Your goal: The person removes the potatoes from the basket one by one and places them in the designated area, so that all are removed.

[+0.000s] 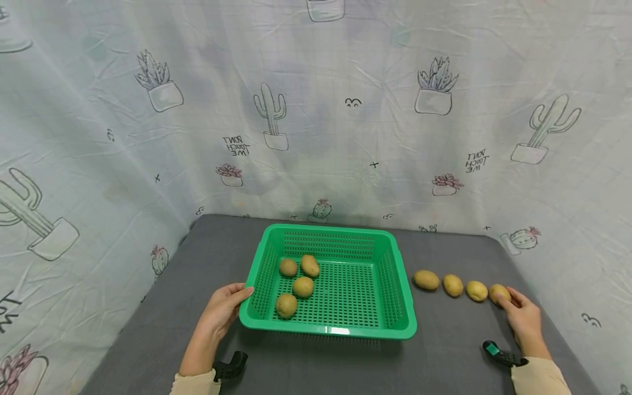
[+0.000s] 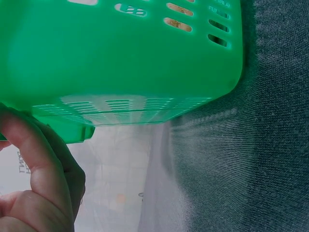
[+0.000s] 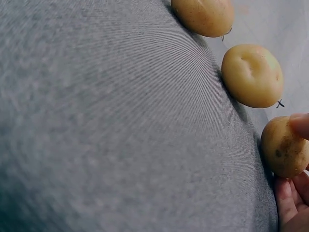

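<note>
A green plastic basket point(image 1: 340, 330) stands on the grey cloth, with several potatoes inside, one of them a potato point(image 1: 286, 305) near its front left corner. My left hand point(image 1: 224, 307) grips the basket's left rim, thumb on top and fingers beneath, as the left wrist view also shows. Right of the basket, several potatoes lie in a row on the cloth. At the row's right end my right hand point(image 1: 524, 318) pinches a potato point(image 3: 282, 147) between thumb and fingers. Beside it rests another potato point(image 1: 477, 291), which shows a dimple in the right wrist view.
The left end of the row is a longer potato point(image 1: 426, 280), close to the basket's right wall. A grey cloth point(image 1: 444, 351) covers the table. Behind and at both sides hangs a pale curtain point(image 1: 316, 109) printed with cacti.
</note>
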Tool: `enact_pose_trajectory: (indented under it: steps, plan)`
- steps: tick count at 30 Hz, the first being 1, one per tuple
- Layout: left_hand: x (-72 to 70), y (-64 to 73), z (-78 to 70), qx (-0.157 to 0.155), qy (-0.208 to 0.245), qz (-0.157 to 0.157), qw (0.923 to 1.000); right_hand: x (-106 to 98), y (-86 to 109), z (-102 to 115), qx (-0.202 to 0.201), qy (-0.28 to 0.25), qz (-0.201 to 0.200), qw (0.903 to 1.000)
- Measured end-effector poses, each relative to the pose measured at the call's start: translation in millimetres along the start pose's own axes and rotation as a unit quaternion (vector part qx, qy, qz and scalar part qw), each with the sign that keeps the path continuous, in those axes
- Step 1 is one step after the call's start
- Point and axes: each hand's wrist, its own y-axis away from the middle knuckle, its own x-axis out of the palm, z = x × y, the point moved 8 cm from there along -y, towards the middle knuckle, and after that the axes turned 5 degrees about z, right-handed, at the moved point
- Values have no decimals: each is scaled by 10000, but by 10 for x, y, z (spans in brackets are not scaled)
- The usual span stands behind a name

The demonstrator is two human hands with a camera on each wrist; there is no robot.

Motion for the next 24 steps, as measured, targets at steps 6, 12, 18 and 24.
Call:
enact_pose_trajectory:
  steps: [6,12,18,24]
  plan:
    - [4,5,0,-2,12,11,10000,12,-9,-38,233,217,136,9994]
    - [6,7,-4,-1,38,31,10000,16,3,-55,374,205,211,9989]
    - [9,10,4,9,31,66,10000,-7,22,-104,551,-109,-90,9984]
    - [13,8,-1,38,33,87,9999,-55,105,-129,222,-1218,-755,9894]
